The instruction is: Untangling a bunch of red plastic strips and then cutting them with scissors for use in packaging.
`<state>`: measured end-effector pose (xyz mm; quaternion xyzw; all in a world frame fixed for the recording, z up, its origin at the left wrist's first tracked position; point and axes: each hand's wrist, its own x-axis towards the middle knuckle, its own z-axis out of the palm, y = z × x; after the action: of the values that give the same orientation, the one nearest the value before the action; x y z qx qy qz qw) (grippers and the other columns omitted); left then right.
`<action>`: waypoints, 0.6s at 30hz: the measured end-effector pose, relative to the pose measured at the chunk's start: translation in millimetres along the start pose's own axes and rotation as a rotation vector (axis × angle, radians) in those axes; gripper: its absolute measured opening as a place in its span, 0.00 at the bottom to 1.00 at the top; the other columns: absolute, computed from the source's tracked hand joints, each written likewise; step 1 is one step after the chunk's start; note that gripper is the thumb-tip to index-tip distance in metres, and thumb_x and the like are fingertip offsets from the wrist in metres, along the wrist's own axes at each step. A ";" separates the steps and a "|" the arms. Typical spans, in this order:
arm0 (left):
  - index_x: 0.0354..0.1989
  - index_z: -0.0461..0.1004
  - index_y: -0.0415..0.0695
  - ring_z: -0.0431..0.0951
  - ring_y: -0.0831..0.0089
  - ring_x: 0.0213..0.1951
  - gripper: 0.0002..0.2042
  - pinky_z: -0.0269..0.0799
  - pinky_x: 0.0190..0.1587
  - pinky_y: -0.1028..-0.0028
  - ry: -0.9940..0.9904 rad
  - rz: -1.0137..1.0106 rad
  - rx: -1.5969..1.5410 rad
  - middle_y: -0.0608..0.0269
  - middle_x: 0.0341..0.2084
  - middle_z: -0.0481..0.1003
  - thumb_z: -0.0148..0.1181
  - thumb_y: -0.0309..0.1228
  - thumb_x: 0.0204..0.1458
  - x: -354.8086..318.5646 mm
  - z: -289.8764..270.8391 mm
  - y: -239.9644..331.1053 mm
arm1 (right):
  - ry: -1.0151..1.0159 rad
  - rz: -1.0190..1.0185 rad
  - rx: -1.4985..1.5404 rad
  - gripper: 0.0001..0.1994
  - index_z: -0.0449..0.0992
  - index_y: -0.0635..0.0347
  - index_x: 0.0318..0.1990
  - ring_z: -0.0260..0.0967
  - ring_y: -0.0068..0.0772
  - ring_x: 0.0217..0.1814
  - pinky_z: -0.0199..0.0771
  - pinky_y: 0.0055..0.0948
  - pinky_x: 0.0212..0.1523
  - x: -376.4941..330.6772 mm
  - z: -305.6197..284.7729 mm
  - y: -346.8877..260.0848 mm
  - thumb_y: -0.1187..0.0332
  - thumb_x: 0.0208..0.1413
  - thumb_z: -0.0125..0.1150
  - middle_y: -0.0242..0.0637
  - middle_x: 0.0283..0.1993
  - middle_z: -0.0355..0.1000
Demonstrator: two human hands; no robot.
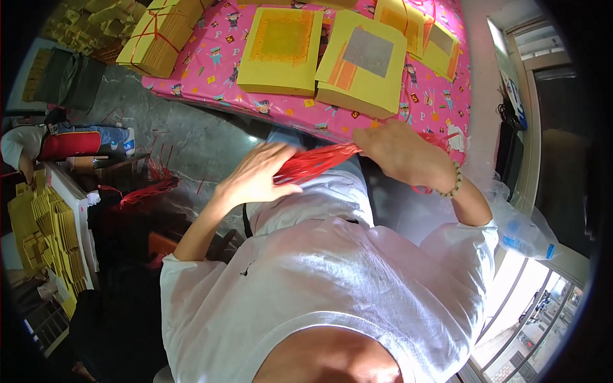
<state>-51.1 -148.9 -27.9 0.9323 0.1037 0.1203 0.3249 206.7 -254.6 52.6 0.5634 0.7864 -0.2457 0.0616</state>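
Note:
A bundle of thin red plastic strings [316,163] stretches in front of my waist between my two hands. My right hand [405,153], with a bead bracelet at its wrist, is closed around the bundle's right end. At the left end, the strands spread and run in between the thumb and fingers of my left hand [255,172]. That thumb sticks out below the strands, and the palm side is hidden. Just beyond, two thick yellow paper stacks, one with an orange-printed top [281,48] and one with a grey square [364,60], lie on the pink-covered table [211,80].
Stacks tied with red string [156,38] sit at the table's far left. Another person [32,143] bends at the left, near folded yellow paper pieces [54,236]. More red strings [143,191] hang at left. A clear plastic bottle [527,239] lies by the window at right.

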 end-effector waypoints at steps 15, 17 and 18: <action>0.38 0.69 0.41 0.75 0.51 0.29 0.06 0.68 0.31 0.64 -0.156 -0.278 -0.334 0.52 0.26 0.75 0.48 0.26 0.55 0.7 -0.4 -6.4 | 0.313 0.007 -0.168 0.08 0.66 0.62 0.35 0.68 0.42 0.45 0.63 0.39 0.46 -19.2 6.2 17.9 0.76 0.46 0.51 0.43 0.38 0.69; 0.39 0.70 0.42 0.75 0.54 0.28 0.09 0.68 0.33 0.64 -0.299 -0.433 -0.443 0.55 0.25 0.74 0.55 0.31 0.52 1.5 -1.1 -8.8 | 0.297 0.032 -0.183 0.08 0.66 0.63 0.36 0.68 0.41 0.46 0.63 0.39 0.47 -23.1 6.3 15.6 0.76 0.46 0.52 0.43 0.39 0.69; 0.39 0.70 0.42 0.75 0.54 0.28 0.09 0.68 0.33 0.64 -0.302 -0.424 -0.438 0.55 0.25 0.74 0.55 0.31 0.52 6.8 -2.7 -9.2 | 0.329 0.031 -0.226 0.08 0.67 0.62 0.36 0.68 0.41 0.44 0.64 0.38 0.47 -22.0 9.3 13.3 0.75 0.45 0.52 0.42 0.38 0.70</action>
<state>-46.4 -138.5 -30.7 0.8054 0.2173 -0.0701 0.5470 225.1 -274.4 48.5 0.5975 0.7997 -0.0595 -0.0011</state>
